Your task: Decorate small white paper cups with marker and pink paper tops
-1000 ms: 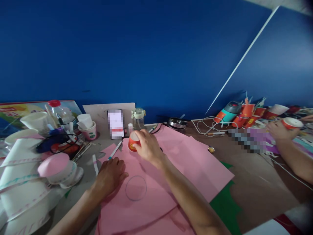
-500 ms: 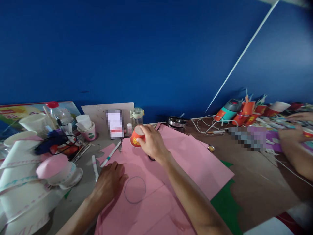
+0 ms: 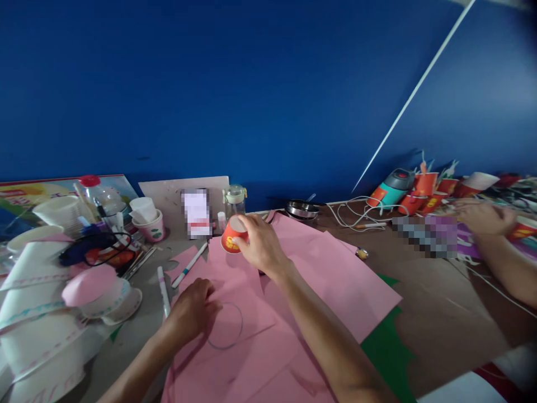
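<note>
An upside-down red paper cup with yellow print is held by my right hand, its fingers around the base. The cup is at the far edge of the pink paper. Lower left, my left hand has curled fingers at the left edge of the pink paper sheet, the thumb lying over it beside a drawn circle. Other pink sheets lie beneath and to the right. Two markers, one white and one with a teal band, lie beyond my left hand.
Stacked paper cups and a white paper-cup structure crowd the left. A phone and a lidded jar stand at the back. On the right are a teal bottle, white cables and another person's hand.
The sheet with the circle has shifted left and turned slightly along with my left hand. My right hand and the cup have moved slightly left. The other person's hands have moved.
</note>
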The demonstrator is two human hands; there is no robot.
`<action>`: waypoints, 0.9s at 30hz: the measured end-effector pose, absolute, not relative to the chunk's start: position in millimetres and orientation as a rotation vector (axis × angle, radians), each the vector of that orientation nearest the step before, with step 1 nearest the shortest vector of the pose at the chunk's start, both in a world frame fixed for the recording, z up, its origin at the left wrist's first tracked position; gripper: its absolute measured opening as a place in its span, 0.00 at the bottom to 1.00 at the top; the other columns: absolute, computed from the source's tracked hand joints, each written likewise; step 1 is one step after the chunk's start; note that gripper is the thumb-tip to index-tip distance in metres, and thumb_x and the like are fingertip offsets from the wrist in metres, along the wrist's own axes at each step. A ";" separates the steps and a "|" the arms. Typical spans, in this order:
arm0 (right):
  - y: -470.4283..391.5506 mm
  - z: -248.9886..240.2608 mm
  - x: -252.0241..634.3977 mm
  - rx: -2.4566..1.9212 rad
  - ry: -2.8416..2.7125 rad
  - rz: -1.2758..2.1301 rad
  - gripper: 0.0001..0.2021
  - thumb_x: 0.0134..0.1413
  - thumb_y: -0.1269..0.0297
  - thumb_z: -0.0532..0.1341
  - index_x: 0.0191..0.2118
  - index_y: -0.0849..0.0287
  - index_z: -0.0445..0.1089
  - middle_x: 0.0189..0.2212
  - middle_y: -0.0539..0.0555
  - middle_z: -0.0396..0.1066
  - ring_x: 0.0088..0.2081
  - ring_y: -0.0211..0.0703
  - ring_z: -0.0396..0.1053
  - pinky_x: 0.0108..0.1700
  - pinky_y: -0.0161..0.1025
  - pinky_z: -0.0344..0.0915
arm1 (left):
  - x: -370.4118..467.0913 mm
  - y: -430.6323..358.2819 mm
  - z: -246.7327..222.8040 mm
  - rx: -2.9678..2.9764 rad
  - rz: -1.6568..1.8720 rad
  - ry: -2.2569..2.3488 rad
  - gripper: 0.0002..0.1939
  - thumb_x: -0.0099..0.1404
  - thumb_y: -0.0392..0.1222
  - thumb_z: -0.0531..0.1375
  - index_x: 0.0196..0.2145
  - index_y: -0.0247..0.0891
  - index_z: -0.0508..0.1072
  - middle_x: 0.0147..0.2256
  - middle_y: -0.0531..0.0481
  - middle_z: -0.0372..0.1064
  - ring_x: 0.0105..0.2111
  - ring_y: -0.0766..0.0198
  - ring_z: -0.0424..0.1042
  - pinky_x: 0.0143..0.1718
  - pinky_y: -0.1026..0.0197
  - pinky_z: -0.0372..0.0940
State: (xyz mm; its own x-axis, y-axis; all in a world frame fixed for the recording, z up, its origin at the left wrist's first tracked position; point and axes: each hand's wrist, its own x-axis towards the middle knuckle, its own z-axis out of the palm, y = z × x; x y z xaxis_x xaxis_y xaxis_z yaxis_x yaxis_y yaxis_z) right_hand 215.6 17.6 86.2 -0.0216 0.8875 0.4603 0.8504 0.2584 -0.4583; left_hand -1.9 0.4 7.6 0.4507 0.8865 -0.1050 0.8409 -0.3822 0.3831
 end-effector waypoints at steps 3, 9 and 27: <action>17.8 88.8 219.1 -1.567 -1.819 0.087 0.19 0.56 0.69 0.63 0.54 0.57 0.66 0.49 0.60 0.70 0.52 0.53 0.68 0.53 0.47 0.65 | -9.3 -2.4 8.9 2.144 0.339 1.350 0.06 0.59 0.45 0.55 0.31 0.42 0.65 0.27 0.53 0.68 0.28 0.59 0.68 0.30 0.59 0.63; 19.8 89.4 225.4 -1.574 -1.740 0.093 0.19 0.55 0.69 0.64 0.54 0.58 0.67 0.48 0.60 0.70 0.50 0.53 0.69 0.52 0.45 0.65 | -36.3 -1.8 26.7 1.544 0.881 1.284 0.28 0.52 0.45 0.65 0.52 0.45 0.68 0.47 0.44 0.73 0.41 0.53 0.74 0.35 0.57 0.71; 11.2 58.5 177.4 -1.605 -2.187 0.124 0.23 0.56 0.66 0.62 0.57 0.60 0.62 0.50 0.61 0.70 0.50 0.55 0.69 0.53 0.46 0.61 | -30.8 33.4 56.6 0.718 1.344 1.150 0.16 0.57 0.26 0.60 0.43 0.37 0.74 0.27 0.56 0.74 0.20 0.72 0.71 0.20 0.75 0.66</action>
